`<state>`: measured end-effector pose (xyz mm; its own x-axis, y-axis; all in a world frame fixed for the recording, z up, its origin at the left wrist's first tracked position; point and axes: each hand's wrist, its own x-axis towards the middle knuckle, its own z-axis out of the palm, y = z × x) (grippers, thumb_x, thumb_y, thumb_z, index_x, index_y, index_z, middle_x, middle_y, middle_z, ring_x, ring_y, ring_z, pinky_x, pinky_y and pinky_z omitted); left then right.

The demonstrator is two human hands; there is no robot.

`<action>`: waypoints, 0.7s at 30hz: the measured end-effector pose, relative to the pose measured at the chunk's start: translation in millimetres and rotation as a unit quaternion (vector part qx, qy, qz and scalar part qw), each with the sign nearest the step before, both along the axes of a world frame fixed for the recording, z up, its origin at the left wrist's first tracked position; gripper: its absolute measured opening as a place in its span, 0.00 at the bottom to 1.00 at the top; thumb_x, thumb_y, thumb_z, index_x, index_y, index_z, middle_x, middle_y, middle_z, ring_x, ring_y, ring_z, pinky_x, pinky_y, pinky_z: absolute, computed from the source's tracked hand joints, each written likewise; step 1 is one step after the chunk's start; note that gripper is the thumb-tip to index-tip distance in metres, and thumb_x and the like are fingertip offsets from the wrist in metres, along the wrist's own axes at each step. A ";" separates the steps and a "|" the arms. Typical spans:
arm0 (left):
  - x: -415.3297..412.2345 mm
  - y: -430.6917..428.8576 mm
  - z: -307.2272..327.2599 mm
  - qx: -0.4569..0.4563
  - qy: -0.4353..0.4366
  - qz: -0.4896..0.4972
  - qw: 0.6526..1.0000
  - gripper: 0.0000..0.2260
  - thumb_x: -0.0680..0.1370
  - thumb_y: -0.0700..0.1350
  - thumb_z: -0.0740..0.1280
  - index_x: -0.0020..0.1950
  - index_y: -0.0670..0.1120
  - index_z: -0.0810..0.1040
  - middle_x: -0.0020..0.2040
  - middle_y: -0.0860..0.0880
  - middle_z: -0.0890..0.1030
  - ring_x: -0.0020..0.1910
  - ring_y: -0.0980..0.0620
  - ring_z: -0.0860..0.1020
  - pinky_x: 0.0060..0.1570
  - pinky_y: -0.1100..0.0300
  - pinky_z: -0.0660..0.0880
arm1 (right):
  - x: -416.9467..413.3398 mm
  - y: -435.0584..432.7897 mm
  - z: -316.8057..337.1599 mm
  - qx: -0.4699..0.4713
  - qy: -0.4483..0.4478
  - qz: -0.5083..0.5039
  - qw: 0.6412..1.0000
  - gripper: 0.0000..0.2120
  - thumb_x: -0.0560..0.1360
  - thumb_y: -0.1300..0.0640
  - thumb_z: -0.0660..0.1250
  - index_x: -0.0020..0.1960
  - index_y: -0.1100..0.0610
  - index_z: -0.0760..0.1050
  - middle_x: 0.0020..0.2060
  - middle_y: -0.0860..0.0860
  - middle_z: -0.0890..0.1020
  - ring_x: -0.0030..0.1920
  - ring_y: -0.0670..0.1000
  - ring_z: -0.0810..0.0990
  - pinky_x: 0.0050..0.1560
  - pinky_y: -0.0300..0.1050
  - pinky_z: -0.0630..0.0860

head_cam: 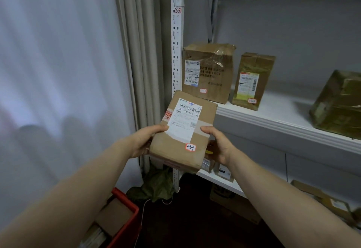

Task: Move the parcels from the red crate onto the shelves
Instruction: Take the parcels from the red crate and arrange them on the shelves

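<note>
A brown cardboard parcel [181, 140] with a white shipping label and a small tag reading 3-3-1 is held in the air in front of the white shelf unit's left post. My left hand [144, 140] grips its left edge, thumb on top. My right hand [218, 146] grips its right edge, thumb on the tape strip. The white shelf [273, 115] just beyond carries three parcels: a large crumpled box [209, 72], a slimmer upright box [253, 80] and a tilted box [338, 103] at the right. The red crate [127, 218] sits on the floor at lower left with several parcels inside.
A beige curtain [136, 52] and a white sheer drape hang at the left. A lower shelf [218, 181] holds small boxes. A green bag [156, 185] and a white cable lie on the dark floor by the post. More cardboard sits at the lower right.
</note>
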<state>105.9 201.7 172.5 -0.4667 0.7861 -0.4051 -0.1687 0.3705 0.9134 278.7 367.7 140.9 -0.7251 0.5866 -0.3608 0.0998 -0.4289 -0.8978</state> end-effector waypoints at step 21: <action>32.8 95.7 24.2 -0.285 0.367 -0.330 0.822 0.48 0.66 0.43 0.77 0.78 0.45 0.51 0.72 0.47 0.66 0.69 0.47 0.67 0.70 0.53 0.64 | 54.6 42.6 -65.3 0.193 -0.091 0.189 0.958 0.67 0.54 0.62 0.83 0.78 0.47 0.40 0.70 0.48 0.65 0.71 0.48 0.63 0.73 0.50 0.61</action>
<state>138.7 297.5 196.7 -0.2978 0.7470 -0.5944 0.7600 0.5623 0.3258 333.2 410.3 75.6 -0.8576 0.4093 -0.3114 0.3534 0.0290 -0.9350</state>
